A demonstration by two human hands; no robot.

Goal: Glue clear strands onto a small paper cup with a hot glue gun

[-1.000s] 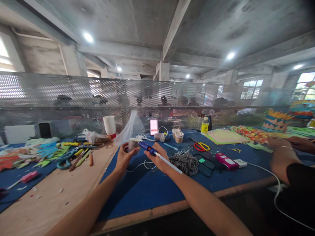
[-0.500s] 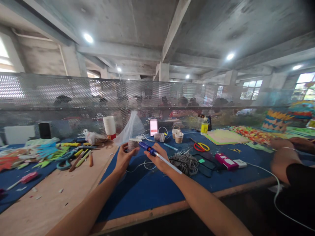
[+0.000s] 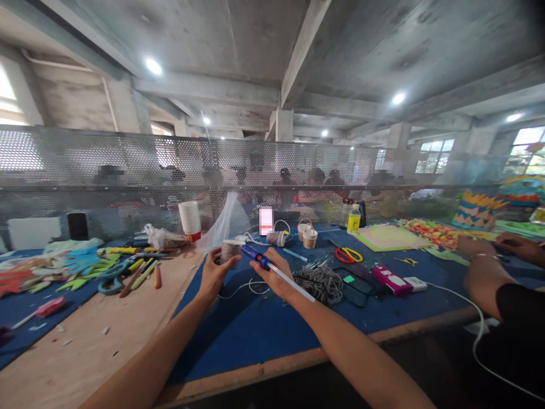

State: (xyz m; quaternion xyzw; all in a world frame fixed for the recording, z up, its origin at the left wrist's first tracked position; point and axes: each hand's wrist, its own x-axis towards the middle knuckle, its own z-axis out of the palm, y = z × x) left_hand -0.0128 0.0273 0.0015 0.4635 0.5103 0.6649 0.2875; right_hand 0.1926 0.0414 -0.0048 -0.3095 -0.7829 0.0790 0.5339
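My left hand [image 3: 217, 272] is closed round a small paper cup [image 3: 230, 254] wrapped in greyish yarn, its pale rim at the top. In my right hand [image 3: 279, 275] is a blue glue gun [image 3: 256, 257], with a long translucent glue stick [image 3: 293, 284] sticking out of its back end over my wrist. The gun's nose points at the upper side of the cup; whether it touches I cannot tell. A heap of grey yarn [image 3: 321, 282] lies just right of my right hand. Beyond my hands lies another yarn-wrapped cup [image 3: 277, 238] on its side.
Red and yellow scissors [image 3: 349, 254], small cups with handles [image 3: 310, 238], a pink box [image 3: 392, 280] and a phone [image 3: 265, 220] are on the blue mat [image 3: 238, 346]. Tools [image 3: 140, 272] and felt pieces lie left. A co-worker's arm [image 3: 485, 272] reaches in at right; a perforated screen [image 3: 140, 165] stands behind.
My hands, the cup and the glue gun hold almost still; the gun's nose has shifted very slightly right. The co-worker's hands at the right have moved a little.
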